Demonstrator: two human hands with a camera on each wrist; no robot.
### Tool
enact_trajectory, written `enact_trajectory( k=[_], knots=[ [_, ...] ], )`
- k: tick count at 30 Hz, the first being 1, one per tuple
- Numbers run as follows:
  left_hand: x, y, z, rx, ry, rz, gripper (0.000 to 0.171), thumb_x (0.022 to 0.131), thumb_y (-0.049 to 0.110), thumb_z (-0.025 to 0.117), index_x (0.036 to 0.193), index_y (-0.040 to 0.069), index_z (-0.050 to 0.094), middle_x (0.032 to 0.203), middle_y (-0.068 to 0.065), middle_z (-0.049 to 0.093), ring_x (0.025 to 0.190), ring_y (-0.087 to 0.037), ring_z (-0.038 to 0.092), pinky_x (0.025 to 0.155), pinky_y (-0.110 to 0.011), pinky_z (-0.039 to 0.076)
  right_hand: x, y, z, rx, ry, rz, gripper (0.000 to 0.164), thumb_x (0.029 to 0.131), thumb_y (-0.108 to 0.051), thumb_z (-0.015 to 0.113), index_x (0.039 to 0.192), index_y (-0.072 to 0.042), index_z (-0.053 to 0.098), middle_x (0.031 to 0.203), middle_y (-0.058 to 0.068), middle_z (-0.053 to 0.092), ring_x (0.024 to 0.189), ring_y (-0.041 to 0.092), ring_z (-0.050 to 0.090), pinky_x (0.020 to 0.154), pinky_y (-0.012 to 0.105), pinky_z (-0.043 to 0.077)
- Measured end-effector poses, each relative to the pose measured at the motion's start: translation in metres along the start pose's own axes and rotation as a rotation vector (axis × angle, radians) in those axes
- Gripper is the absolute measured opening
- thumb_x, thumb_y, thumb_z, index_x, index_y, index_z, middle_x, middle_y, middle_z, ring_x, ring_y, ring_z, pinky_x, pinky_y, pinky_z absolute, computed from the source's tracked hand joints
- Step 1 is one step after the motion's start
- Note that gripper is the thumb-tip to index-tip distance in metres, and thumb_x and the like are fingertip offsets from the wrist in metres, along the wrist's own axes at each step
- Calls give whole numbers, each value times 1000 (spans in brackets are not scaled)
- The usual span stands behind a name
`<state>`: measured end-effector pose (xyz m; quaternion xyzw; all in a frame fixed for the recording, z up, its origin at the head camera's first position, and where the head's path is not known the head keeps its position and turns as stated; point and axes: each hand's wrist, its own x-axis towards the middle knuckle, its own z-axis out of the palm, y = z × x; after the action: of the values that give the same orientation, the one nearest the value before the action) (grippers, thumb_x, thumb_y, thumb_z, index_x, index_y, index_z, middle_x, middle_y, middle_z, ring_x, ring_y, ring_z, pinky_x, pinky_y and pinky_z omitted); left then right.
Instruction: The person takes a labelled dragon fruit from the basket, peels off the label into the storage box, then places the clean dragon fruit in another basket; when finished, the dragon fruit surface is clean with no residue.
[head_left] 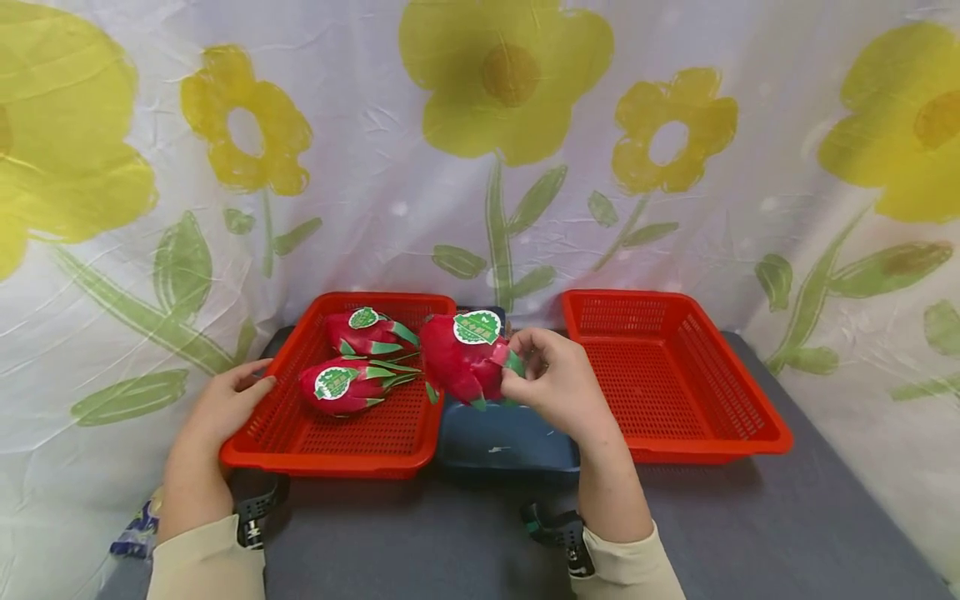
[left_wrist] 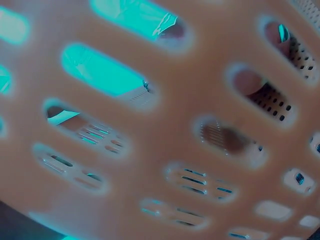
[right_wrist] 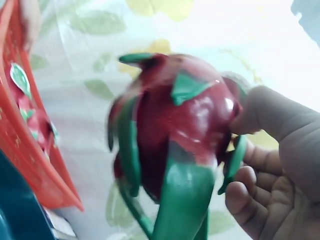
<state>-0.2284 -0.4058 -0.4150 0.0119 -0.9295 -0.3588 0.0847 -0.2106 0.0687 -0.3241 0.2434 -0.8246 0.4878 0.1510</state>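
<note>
My right hand [head_left: 558, 379] pinches a red dragon fruit [head_left: 455, 367] by its green-tipped scales. The fruit bears a green and white sticker and is raised between two baskets. In the right wrist view the same dragon fruit [right_wrist: 195, 125] hangs from thumb and fingers. At the left, my left hand [head_left: 213, 412] grips the side rim of a red plastic basket [head_left: 322, 462]. Inside that basket lie two more dragon fruits, an upper one [head_left: 352, 337] and a lower one [head_left: 360, 385]. Only the slotted basket wall [left_wrist: 180, 100] fills the left wrist view.
A second red basket [head_left: 660, 400] stands on the right, with its slotted floor showing. Between the baskets sits a dark blue tray [head_left: 510, 437], partly behind the raised fruit. A flowered cloth [head_left: 360, 208] hangs behind the grey table [head_left: 405, 533]. At the lower left lies a crumpled packet [head_left: 138, 529].
</note>
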Motion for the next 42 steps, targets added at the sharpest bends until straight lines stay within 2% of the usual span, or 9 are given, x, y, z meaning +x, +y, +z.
enact_trajectory(
  k=[7,15,23,28,35,42],
  knots=[
    [2,2,2,-23,-44,-40,58,107,35,49,151,-3,45,126,-34,59,100,-39,64,77,-37,52,-1,22,-19,-24,-113,85,21,76,-9,78,93,-13,65,70,4,57,65,24,54,55,37,49],
    [5,2,0,-28,-36,-23,57,107,34,48,150,-3,46,126,-34,60,99,-39,64,80,-38,52,-1,49,-32,-41,-231,217,22,77,-8,76,95,-12,64,73,7,56,65,25,52,57,38,49],
    [4,2,-2,-50,-57,-59,60,107,38,47,151,-3,43,129,-34,58,101,-38,65,77,-33,53,9,59,-17,-127,-318,241,26,72,-10,82,92,-10,65,75,3,63,66,23,56,58,37,52],
    [2,0,-2,-50,-59,-69,60,108,38,47,151,-3,43,129,-34,58,101,-38,65,76,-32,53,11,55,-4,-197,-348,229,22,73,-10,81,88,-11,65,71,2,61,64,21,54,57,35,49],
    [1,0,0,-43,-55,-67,59,108,36,47,150,-4,44,128,-34,58,99,-37,65,77,-34,52,11,52,7,-226,-377,204,22,73,-10,80,87,-12,63,68,1,57,62,19,51,56,34,46],
    [1,0,0,-45,-67,-73,60,108,37,46,151,-4,43,128,-34,58,101,-37,64,77,-34,52,12,63,9,-287,-382,327,24,71,-13,85,84,-12,65,71,4,60,66,22,54,57,34,48]
  ],
)
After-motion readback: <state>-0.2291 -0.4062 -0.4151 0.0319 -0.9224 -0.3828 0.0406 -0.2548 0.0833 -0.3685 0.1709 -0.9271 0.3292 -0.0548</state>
